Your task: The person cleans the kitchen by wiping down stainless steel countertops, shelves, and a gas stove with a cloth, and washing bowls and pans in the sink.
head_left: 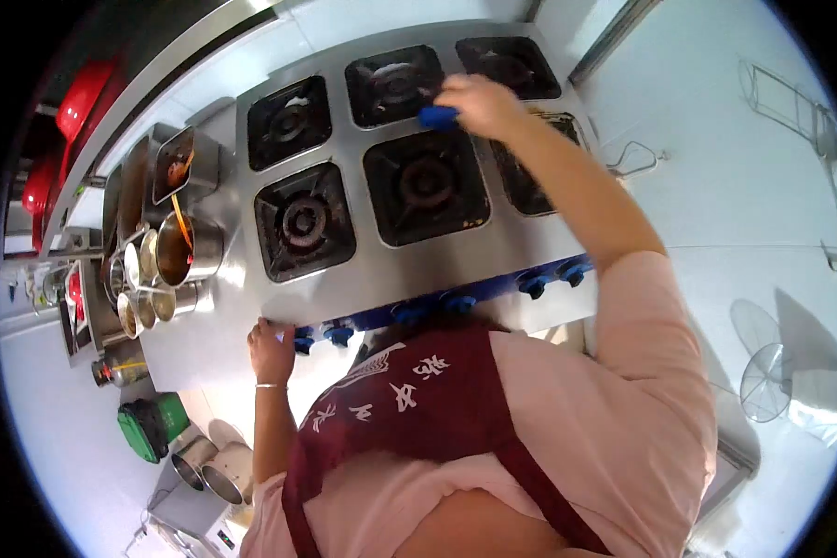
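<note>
My right hand (479, 104) is closed around what looks like a bunched blue cloth (437, 117). It is over the steel stove top (344, 139), between the back-middle burner (398, 86) and the front-middle burner (425, 182). My left hand (272, 349) rests at the stove's front edge, beside the blue control knobs (338, 336), and nothing shows in it. Its fingers lie on the edge and are only partly visible. Dark, stained grates surround the burners, and pale residue marks the back ones.
Left of the burners stand a steel pot (188, 249) with an orange-handled utensil, a rectangular steel container (186, 166) and several small pots. Red-handled pans (84, 98) are at the upper left. A green bin (153, 426) and steel buckets (228, 471) stand below. A white wall (716, 186) bounds the right.
</note>
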### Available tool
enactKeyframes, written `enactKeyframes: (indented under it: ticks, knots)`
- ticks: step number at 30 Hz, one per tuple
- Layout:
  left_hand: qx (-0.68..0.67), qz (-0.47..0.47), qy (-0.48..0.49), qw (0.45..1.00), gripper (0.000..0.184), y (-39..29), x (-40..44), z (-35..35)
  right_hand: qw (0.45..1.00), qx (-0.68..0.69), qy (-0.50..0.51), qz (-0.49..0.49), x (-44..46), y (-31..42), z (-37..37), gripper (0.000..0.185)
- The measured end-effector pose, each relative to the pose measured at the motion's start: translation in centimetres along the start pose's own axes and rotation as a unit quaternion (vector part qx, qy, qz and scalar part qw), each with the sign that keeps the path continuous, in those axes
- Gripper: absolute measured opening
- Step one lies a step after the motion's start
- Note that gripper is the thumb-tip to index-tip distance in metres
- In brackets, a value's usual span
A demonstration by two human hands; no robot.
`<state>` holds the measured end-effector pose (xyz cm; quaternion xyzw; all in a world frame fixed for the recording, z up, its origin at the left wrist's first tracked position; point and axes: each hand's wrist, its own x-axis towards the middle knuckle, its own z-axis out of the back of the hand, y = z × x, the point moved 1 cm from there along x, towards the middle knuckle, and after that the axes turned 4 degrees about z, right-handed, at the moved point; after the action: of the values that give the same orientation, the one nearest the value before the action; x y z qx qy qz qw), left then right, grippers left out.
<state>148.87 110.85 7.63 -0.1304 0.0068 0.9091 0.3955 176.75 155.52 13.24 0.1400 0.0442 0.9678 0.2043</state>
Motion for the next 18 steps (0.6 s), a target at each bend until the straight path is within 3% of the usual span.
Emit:
enactKeyframes:
  ticks: [4,5,8,10,13,16,18]
  knots:
    - [0.02,0.009,0.012,1.0,0.061,-0.3,0.2,-0.1,0.998,-0.036,0.037,-0.027,-0.2,-4.2,-4.3,0.031]
    - [0.019,0.005,-0.003,1.0,0.061,-0.2,0.2,-0.3,0.989,-0.051,0.12,-0.069,-1.1,-5.8,-2.6,0.033]
    - [0.008,0.0,-0.018,1.0,0.061,0.2,0.1,-0.9,0.987,-0.073,0.097,-0.104,-7.6,-16.4,-2.4,0.033]
    - [0.007,0.013,-0.024,1.0,0.061,0.0,-0.1,-0.8,0.937,-0.09,0.244,-0.235,-9.2,-17.7,1.7,0.032]
    - [-0.009,0.009,-0.033,0.999,0.062,0.3,-0.2,-1.1,0.957,-0.081,0.237,-0.144,-7.9,-16.4,0.8,0.032]
    - [0.009,0.01,-0.024,1.0,0.062,0.1,0.1,-1.1,0.986,-0.062,0.151,-0.042,-4.4,-10.9,-1.5,0.034]
    - [0.015,0.002,-0.01,1.0,0.062,0.0,0.3,-0.9,0.981,-0.067,0.174,-0.059,-4.1,-10.5,-1.1,0.036]
